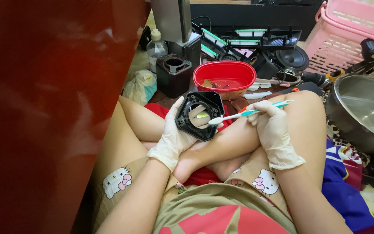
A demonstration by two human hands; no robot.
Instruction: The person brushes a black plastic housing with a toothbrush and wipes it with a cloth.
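The person sits cross-legged on the floor, and the left hand [174, 136], gloved in white, grips a black ring-shaped part [200, 115] by its lower left edge, fingers wrapped behind and thumb over the rim, so the part stands tilted with its round opening facing up toward the camera, just above the knees. The right hand [273, 130], also gloved, is closed around the handle of a toothbrush [249, 112] at about 3 o'clock from the part; the white bristle head reaches the part's right rim, touching or almost touching it. At 12 o'clock, a little beyond the part, stands a red bowl [224, 78] with some small bits inside; at 11 o'clock sits a black square housing [174, 73] with a clear bottle [156, 50] just behind it. A steel pot [362, 112] lies well out at 3 o'clock, under a pink basket [351, 34], and a speaker frame [260, 43] stretches across at 1 o'clock. To brush well, I judge the part should stay firmly pinched and be turned a little at a time, so each section of the inner rim comes under the bristles, with short light strokes angled into the grooves and the loosened dirt flicked away from the lap.
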